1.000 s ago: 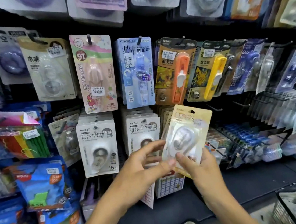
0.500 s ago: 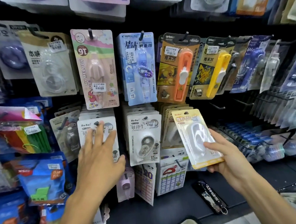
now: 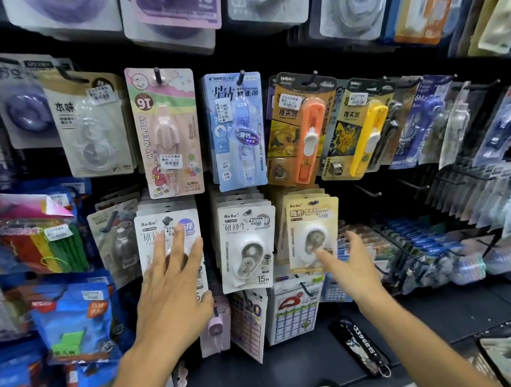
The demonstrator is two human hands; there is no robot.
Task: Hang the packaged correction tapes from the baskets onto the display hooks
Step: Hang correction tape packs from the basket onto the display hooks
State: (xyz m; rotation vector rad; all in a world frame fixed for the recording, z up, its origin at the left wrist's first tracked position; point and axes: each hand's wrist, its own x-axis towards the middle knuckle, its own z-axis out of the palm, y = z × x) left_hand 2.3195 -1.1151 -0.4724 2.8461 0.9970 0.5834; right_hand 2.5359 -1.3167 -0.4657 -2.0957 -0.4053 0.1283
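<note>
Left hand [image 3: 171,292] flat on white pack [image 3: 167,234], beside strap [image 3: 363,350].

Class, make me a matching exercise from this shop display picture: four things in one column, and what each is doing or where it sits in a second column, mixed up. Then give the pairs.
Things
1. left hand
2. right hand
3. yellow-carded tape pack
4. pink My Melody pack

States
A. hangs in the upper row, untouched
B. lies flat on a white tape pack
C. hangs on a lower hook, right of the two white packs
D. open, fingertips at the yellow card's lower part

Pairs: 1-B, 2-D, 3-C, 4-A
</note>
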